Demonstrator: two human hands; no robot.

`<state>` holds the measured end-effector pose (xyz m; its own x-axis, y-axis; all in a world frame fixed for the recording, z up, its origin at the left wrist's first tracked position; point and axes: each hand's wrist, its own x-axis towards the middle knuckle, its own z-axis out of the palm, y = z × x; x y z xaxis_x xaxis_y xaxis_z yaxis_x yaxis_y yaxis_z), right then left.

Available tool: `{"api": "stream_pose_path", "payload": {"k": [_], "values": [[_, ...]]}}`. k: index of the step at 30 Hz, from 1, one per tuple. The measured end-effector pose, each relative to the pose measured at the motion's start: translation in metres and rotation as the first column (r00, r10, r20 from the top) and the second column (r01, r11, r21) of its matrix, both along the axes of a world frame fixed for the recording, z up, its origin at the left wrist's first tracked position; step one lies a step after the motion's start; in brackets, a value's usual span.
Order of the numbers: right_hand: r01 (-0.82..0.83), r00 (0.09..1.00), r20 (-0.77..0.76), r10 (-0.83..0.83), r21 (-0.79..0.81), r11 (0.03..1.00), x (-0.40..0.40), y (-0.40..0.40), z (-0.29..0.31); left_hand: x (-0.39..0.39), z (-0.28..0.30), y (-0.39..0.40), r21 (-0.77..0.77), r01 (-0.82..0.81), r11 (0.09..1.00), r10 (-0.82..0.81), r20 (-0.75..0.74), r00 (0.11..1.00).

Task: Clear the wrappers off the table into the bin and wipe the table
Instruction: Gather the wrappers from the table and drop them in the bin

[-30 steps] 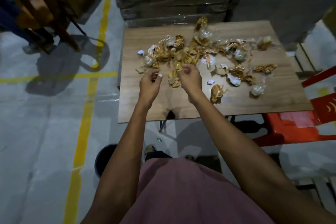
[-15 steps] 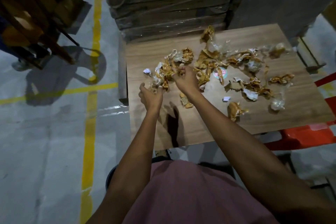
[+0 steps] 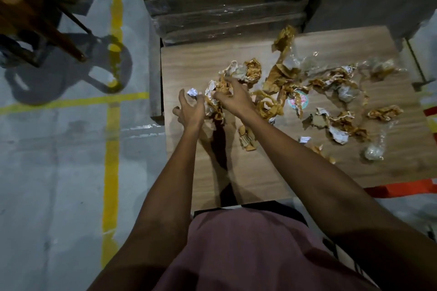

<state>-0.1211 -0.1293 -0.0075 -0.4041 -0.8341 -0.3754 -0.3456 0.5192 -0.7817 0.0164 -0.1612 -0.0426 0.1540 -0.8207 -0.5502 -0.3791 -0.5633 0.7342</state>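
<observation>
Wrappers (image 3: pixel 307 92) trail right from your hands across the table (image 3: pixel 248 172): your left hand (image 3: pixel 191 111) cups, fingers spread, while your nearer right hand (image 3: pixel 233 99) claws the left clump.

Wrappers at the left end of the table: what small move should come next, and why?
Probably close both hands on that clump. The right hand already curls into the crumpled wrappers, the left hand cups them from the side with fingers spread, and many more lie across the table.
</observation>
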Motion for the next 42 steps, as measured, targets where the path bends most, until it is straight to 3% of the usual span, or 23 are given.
{"api": "stream_pose_path", "payload": {"k": [8, 12, 18, 28, 36, 42], "values": [[-0.175, 0.973, -0.115, 0.202, 0.208, 0.962, -0.013, -0.040, -0.033, -0.035, -0.008, -0.027, 0.104, -0.054, 0.993, 0.045, 0.086, 0.995], [-0.145, 0.987, -0.033, 0.157, 0.235, 0.961, -0.004, -0.045, -0.050, -0.044, -0.015, -0.040, 0.149, -0.015, 0.989, 0.006, 0.061, 0.998], [-0.064, 0.990, 0.137, 0.041, 0.171, 0.983, 0.021, -0.032, -0.053, -0.039, -0.023, -0.034, 0.069, 0.045, 0.997, -0.040, -0.066, 0.997], [0.089, 0.990, 0.107, -0.097, 0.071, 0.993, 0.036, -0.002, -0.044, -0.024, -0.026, 0.006, -0.104, -0.094, 0.990, 0.076, -0.168, 0.983], [0.096, 0.995, 0.023, -0.097, 0.026, 0.995, 0.025, 0.010, -0.040, -0.027, -0.022, 0.006, -0.160, 0.002, 0.987, 0.016, 0.112, 0.994], [0.036, 0.999, 0.013, -0.036, -0.049, 0.998, 0.014, 0.005, -0.034, -0.005, -0.035, -0.002, -0.380, 0.234, 0.895, -0.072, 0.395, 0.916]]}}
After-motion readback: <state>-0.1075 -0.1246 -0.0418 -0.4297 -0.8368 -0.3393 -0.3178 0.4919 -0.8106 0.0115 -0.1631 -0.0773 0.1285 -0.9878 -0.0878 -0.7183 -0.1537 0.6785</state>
